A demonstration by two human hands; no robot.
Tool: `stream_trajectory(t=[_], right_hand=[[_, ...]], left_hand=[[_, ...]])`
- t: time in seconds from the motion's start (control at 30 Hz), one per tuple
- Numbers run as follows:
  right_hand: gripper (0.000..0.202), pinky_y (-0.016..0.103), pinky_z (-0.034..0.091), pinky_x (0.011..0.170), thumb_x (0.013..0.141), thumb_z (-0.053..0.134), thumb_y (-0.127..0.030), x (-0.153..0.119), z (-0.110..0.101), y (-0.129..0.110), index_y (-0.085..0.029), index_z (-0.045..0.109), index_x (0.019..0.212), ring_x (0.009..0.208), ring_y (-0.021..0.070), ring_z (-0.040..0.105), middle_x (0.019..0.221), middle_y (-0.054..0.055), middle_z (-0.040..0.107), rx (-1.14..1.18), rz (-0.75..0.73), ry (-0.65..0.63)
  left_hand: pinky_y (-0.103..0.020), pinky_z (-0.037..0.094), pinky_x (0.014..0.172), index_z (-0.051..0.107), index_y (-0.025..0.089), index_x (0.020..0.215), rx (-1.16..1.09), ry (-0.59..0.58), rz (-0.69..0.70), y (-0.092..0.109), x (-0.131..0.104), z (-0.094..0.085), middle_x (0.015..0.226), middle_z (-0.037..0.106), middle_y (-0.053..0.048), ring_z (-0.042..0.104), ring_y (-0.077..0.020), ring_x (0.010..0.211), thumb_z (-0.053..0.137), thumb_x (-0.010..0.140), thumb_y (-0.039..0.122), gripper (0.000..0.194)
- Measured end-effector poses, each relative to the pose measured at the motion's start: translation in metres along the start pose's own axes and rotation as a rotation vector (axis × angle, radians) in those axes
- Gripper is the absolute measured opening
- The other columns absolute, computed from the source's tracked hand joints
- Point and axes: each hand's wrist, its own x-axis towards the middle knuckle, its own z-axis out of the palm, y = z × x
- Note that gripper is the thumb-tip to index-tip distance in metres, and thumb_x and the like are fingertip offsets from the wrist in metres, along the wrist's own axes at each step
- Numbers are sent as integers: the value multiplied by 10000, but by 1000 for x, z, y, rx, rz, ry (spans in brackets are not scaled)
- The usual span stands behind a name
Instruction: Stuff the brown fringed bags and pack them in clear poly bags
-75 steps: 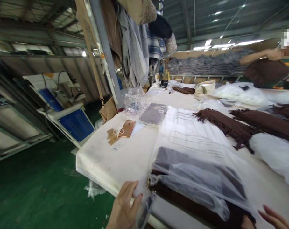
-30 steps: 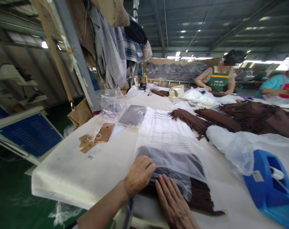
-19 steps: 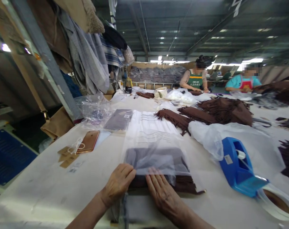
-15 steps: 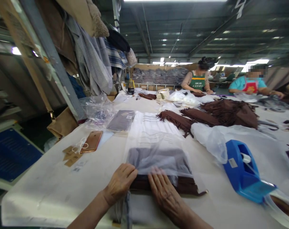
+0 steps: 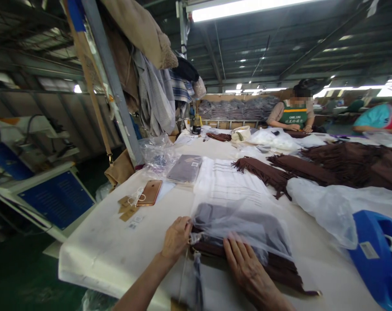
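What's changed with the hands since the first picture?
The right hand moved left from the right end of the brown cloth to lie on its film-covered front. The left hand moved in to the cloth's left corner; whether it grips is unclear. Phone and grey packet stayed put.

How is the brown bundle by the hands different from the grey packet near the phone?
The bundle shows brown cloth outside its plastic, while the packet looks mostly grey.
The packet has a white label; I see none on the bundle.
The right hand rests on the bundle, but no hand touches the packet.
Both lie on the table.
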Motion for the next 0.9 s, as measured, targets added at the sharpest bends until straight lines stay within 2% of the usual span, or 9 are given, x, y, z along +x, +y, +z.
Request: stream_trajectory(t=[0.17,0.47,0.6,0.73,0.83,0.9], right_hand=[[484,421,513,844,719,361,19,2,0,7,-32,515,1176,1086,305,556,1154,198,595,-37,-22,-10],[472,431,516,851,711,395,24,13,9,20,-17,523,1163,1079,313,561,1141,209,605,-42,-3,-41],[435,460,504,859,728,414,9,22,26,23,0,541,1144,1079,329,557,1134,235,603,-31,43,-22],[417,496,498,857,746,427,-31,37,49,19,31,541,1142,1079,359,553,1150,268,586,-41,90,10],[403,485,493,874,774,430,-71,49,61,15,37,544,1145,1077,356,556,1149,258,592,-58,113,23],[400,462,479,908,811,419,-104,55,67,14,22,534,1173,1101,334,545,1181,234,583,-66,124,29]], left_hand=[[-241,471,648,563,197,761,-89,-39,-17,-3,-2,1,715,624,-17,610,-148,695,363,857,119,236],[-230,486,603,557,184,833,-209,122,3,3,-10,0,719,632,-23,622,-140,658,306,912,201,264],[-237,494,585,568,185,840,-214,165,38,10,-11,-1,681,613,-19,613,-146,625,295,937,251,298],[-211,512,575,577,199,840,-231,153,114,14,-12,-5,683,631,-1,629,-131,615,303,942,258,298],[-185,516,541,570,207,848,-247,165,186,10,-12,-10,697,658,15,645,-120,600,324,941,249,266],[-184,519,529,568,199,863,-186,229,247,5,-11,-12,695,659,13,645,-124,589,343,944,251,245]])
